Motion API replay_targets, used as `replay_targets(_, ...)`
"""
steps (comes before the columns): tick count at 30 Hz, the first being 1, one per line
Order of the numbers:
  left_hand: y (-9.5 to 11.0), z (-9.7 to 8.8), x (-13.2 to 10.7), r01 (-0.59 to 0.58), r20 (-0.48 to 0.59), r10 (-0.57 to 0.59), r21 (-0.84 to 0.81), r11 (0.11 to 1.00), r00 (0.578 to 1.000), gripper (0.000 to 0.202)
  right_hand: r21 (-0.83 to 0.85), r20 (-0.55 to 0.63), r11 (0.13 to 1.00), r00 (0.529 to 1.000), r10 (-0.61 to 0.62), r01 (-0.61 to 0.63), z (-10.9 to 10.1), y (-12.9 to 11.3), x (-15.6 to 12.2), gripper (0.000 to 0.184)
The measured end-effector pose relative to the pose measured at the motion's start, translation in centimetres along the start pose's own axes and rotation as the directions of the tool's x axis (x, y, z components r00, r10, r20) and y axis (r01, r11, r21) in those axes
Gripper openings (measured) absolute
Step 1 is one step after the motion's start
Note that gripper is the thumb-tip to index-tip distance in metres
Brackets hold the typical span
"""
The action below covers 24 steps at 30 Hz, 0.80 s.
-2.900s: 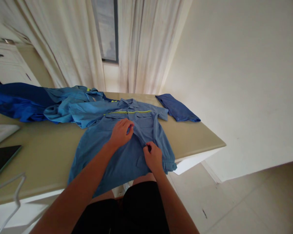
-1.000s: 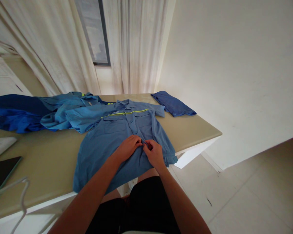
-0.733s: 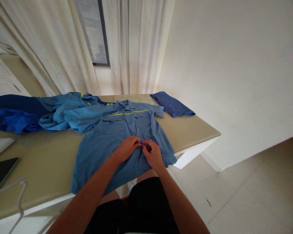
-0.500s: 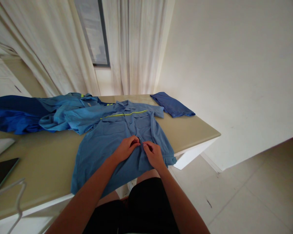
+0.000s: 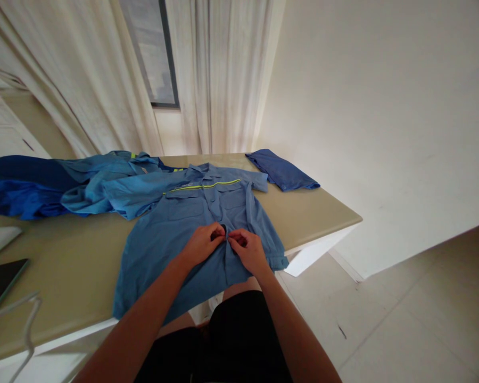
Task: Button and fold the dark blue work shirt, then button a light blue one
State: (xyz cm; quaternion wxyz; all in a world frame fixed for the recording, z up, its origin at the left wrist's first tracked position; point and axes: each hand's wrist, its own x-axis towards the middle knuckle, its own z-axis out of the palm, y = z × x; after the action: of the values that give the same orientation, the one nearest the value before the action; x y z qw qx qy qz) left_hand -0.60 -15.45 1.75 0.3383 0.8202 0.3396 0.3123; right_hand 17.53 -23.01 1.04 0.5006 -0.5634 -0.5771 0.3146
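A blue work shirt (image 5: 155, 260) with a yellow-piped chest line lies front up, its collar pointing away from me and its lower hem hanging over the near table edge. My left hand (image 5: 203, 242) pinches the front placket below the chest pockets. Close beside it, my right hand (image 5: 247, 247) pinches the other side of the same placket, fingertips nearly meeting. Whatever small button sits between the fingers is hidden. One long sleeve lies folded down along the shirt's right side, its cuff near the table edge.
A heap of blue garments (image 5: 83, 186) covers the table's far left. Folded dark blue clothing (image 5: 281, 170) rests at the far right corner. A dark flat device (image 5: 2, 282) and a white cable (image 5: 30, 324) are at the left. Behind the table hang curtains (image 5: 227, 74).
My right hand has shifted slightly left, closing the gap to my left hand. The placket edge between them now stands out straighter down to the hem.
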Motion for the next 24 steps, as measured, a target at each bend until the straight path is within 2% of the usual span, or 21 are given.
replay_targets(5, 0.2, 0.1, 0.1, 0.051, 0.043, -0.044, -0.174, 0.983, 0.998, 0.012, -0.094, -0.074, 0.99, 0.991, -0.108, 0.1, -0.1, -0.4, -0.1, 0.007)
replay_targets(10, 0.1, 0.3, 0.1, 0.13, 0.063, -0.116, -0.317, 0.939, 0.991, 0.024, -0.203, -0.126, 0.967, 0.976, -0.179, 0.151, 0.5, -0.8, -0.5, 0.005)
replay_targets(16, -0.7, 0.1, 0.6, 0.162, 0.104, -0.134, -0.341, 0.926, 0.985, 0.022, -0.259, -0.126, 0.956, 0.977, -0.174, 0.137, 1.0, -0.6, -0.7, 0.004)
replay_targets(24, -1.1, 0.2, 1.0, 0.203, 0.097, -0.18, -0.384, 0.901, 0.979, 0.024, -0.314, -0.095, 0.941, 0.982, -0.165, 0.128, 0.9, -1.0, -0.9, 0.006)
